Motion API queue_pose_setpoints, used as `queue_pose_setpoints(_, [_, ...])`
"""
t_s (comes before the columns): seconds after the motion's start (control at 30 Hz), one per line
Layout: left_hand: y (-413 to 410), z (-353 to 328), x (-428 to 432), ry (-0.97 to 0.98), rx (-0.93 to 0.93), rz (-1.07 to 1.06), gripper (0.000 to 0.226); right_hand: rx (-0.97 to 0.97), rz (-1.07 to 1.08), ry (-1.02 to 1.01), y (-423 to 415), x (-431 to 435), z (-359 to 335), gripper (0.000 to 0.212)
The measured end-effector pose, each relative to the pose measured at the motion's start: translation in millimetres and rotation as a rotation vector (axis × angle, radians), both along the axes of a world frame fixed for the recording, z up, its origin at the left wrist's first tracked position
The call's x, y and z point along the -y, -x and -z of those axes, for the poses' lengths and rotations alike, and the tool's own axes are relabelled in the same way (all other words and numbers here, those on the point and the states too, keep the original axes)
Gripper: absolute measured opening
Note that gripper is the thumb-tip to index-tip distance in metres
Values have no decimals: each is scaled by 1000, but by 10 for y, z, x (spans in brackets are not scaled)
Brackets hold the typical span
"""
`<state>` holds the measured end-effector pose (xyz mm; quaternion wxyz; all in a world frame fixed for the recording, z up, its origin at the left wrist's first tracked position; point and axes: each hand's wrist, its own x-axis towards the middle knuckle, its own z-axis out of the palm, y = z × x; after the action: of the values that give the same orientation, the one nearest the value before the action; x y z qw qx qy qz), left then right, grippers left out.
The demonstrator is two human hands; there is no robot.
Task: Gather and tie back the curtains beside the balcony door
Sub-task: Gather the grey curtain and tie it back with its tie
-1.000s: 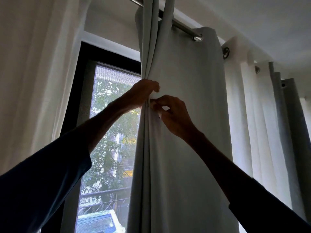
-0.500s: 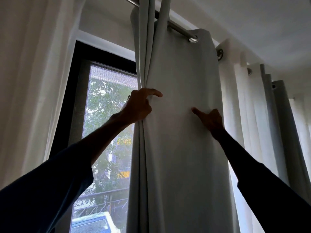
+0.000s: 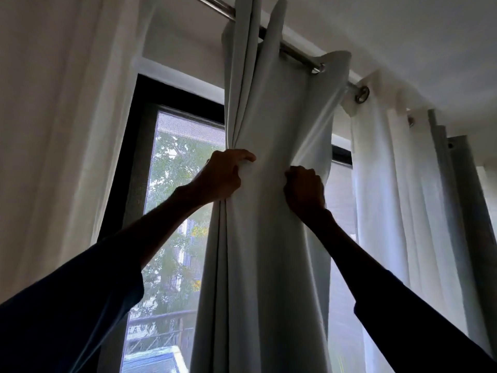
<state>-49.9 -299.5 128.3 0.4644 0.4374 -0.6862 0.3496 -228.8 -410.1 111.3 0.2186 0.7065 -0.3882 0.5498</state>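
Observation:
A pale grey curtain (image 3: 271, 238) hangs from a metal rod (image 3: 293, 53) in front of the balcony door (image 3: 172, 200). My left hand (image 3: 222, 177) grips a bunch of folds on the curtain's left side, thumb over the front. My right hand (image 3: 305, 191) grips the curtain's right edge and holds it pulled in toward the left hand, so the panel is narrowed between them. Both arms reach up in dark sleeves.
A sheer white curtain (image 3: 53, 130) hangs at the left. More white and grey curtain panels (image 3: 419, 211) hang on the rod at the right. Between the gathered curtain and those panels a strip of screened glass (image 3: 341, 238) shows. The ceiling is close above.
My right hand has closed on the curtain's right edge and drawn it left, uncovering window glass behind. The left hand keeps its grip on the folds.

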Motion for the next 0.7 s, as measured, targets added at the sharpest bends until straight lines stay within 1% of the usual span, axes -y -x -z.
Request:
queue_pose_setpoints(0.03, [-26,-15,8,-11,-9,-25,52,-31,-38,39,-83,-126,-36,27])
queue_pose_setpoints(0.07, [-45,-33,0,21,20,-63,47,-62,-93,90,-180,-272,-76,25])
queue_pose_setpoints(0.13, [-90,-60,-40,84,178,-131,35,-142,-211,220,-411,-639,-125,21])
queue_pose_setpoints(0.2, [-231,-87,-77,124,305,-177,42,-191,-290,351,-594,-955,-136,21])
queue_pose_setpoints(0.23, [-327,-110,-105,157,336,-213,43,-194,-311,386,-653,-1031,-136,22])
queue_pose_setpoints(0.3, [-455,-100,-189,170,328,-275,35,-205,-315,396,-705,-1038,-136,22])
queue_pose_setpoints(0.33, [-507,-73,-216,173,304,-266,37,-207,-300,386,-714,-1001,-127,22])
queue_pose_setpoints(0.4, [-506,-47,-272,174,229,-182,54,-208,-248,358,-711,-913,-64,21])
queue_pose_setpoints(0.47, [-431,-27,-297,114,128,-107,60,-210,-227,328,-696,-852,53,21])
queue_pose_setpoints(0.5, [-369,-4,-321,86,108,-74,67,-202,-235,310,-680,-817,105,19])
queue_pose_setpoints(0.57, [-227,47,-365,27,131,-40,85,-167,-253,273,-609,-772,183,17])
queue_pose_setpoints(0.6, [-173,68,-365,1,164,-31,89,-154,-255,257,-563,-766,209,16])
queue_pose_setpoints(0.7, [-50,40,-352,-69,233,-57,93,-162,-274,255,-431,-767,283,17])
